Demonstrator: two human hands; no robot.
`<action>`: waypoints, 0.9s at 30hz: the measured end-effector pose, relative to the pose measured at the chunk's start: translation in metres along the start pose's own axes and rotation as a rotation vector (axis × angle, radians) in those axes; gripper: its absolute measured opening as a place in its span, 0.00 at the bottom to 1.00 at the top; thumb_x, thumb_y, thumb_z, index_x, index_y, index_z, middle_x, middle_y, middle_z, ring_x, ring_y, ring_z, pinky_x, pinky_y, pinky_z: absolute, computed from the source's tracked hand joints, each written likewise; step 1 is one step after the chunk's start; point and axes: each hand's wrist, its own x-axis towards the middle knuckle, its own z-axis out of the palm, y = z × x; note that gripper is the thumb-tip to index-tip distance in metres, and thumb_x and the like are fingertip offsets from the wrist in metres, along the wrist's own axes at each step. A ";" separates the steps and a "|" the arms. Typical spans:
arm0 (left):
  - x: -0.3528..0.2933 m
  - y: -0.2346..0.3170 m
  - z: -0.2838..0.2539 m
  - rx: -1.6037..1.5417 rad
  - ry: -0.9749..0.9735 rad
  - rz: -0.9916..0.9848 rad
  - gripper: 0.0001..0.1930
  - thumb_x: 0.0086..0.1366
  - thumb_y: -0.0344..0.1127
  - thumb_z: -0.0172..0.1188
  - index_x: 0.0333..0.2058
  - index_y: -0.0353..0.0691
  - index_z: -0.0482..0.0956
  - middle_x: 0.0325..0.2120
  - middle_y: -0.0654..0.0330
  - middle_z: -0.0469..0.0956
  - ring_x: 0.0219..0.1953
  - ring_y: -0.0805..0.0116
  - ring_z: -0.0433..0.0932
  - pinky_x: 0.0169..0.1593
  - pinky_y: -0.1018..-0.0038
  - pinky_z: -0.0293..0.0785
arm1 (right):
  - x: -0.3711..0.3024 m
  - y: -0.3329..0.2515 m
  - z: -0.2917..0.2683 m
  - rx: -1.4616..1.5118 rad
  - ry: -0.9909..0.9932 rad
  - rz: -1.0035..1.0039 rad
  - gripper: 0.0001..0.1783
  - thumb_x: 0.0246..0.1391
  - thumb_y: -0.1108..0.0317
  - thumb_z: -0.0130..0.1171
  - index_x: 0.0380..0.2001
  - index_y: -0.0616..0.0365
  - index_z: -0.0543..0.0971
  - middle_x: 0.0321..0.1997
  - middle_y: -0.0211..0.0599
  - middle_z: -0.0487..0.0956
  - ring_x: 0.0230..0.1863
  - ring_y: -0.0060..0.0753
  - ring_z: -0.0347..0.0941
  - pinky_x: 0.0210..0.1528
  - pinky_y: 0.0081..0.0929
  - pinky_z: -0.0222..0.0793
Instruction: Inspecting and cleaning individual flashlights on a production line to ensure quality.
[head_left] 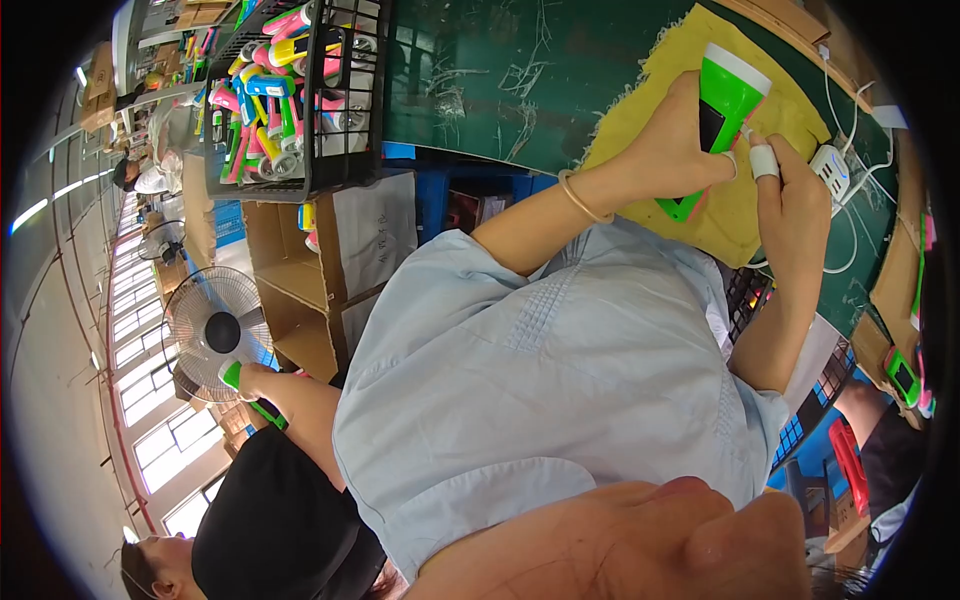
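My left hand [682, 145] is wrapped around a green flashlight [735, 95] with a broad white head and a dark panel on its side. The flashlight is tilted, head toward the far side, above a yellow cloth [640, 110] on the green table. Close against its right side is my right hand [790, 185], fingers bent and drawn together, with white tape around fingertips. Whatever those fingers may pinch is too small to make out.
A black wire basket [312, 180] full of colourful flashlights stands at the table's left. A white power strip [830, 172] with cables lies right of my right hand. Cardboard boxes [290, 255], a fan [220, 330] and a co-worker's black cap [265, 510] are at left.
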 end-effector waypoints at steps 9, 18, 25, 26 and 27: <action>0.000 0.000 0.013 0.248 0.242 0.116 0.26 0.41 0.29 0.59 0.42 0.34 0.62 0.36 0.52 0.63 0.39 0.61 0.65 0.43 0.69 0.63 | 0.002 0.014 0.017 0.034 0.085 -0.009 0.05 0.48 0.71 0.50 0.28 0.60 0.73 0.17 0.49 0.70 0.19 0.49 0.67 0.21 0.35 0.60; 0.004 -0.001 0.016 0.275 0.157 0.170 0.31 0.38 0.27 0.59 0.43 0.29 0.56 0.36 0.45 0.59 0.41 0.49 0.61 0.44 0.64 0.63 | -0.009 0.008 0.022 -0.050 0.253 -0.043 0.04 0.48 0.70 0.54 0.27 0.59 0.73 0.17 0.45 0.71 0.18 0.42 0.69 0.19 0.30 0.61; 0.000 0.002 0.021 0.219 0.221 0.126 0.30 0.41 0.30 0.61 0.45 0.33 0.61 0.38 0.49 0.61 0.41 0.55 0.64 0.44 0.66 0.63 | -0.007 0.018 0.029 0.061 0.273 -0.061 0.04 0.49 0.71 0.53 0.29 0.60 0.73 0.19 0.45 0.72 0.19 0.42 0.70 0.20 0.29 0.62; -0.001 0.004 0.021 0.219 0.222 0.141 0.29 0.41 0.30 0.61 0.44 0.33 0.61 0.38 0.48 0.62 0.42 0.55 0.64 0.44 0.66 0.63 | -0.008 0.017 0.029 0.061 0.273 -0.062 0.04 0.49 0.71 0.53 0.29 0.60 0.73 0.19 0.45 0.72 0.19 0.42 0.70 0.20 0.29 0.62; -0.001 0.005 0.021 0.219 0.223 0.141 0.29 0.41 0.30 0.61 0.44 0.33 0.61 0.38 0.48 0.62 0.42 0.55 0.64 0.44 0.66 0.63 | -0.009 0.015 0.029 0.054 0.288 -0.063 0.04 0.49 0.71 0.52 0.29 0.59 0.73 0.19 0.45 0.73 0.19 0.42 0.70 0.20 0.29 0.62</action>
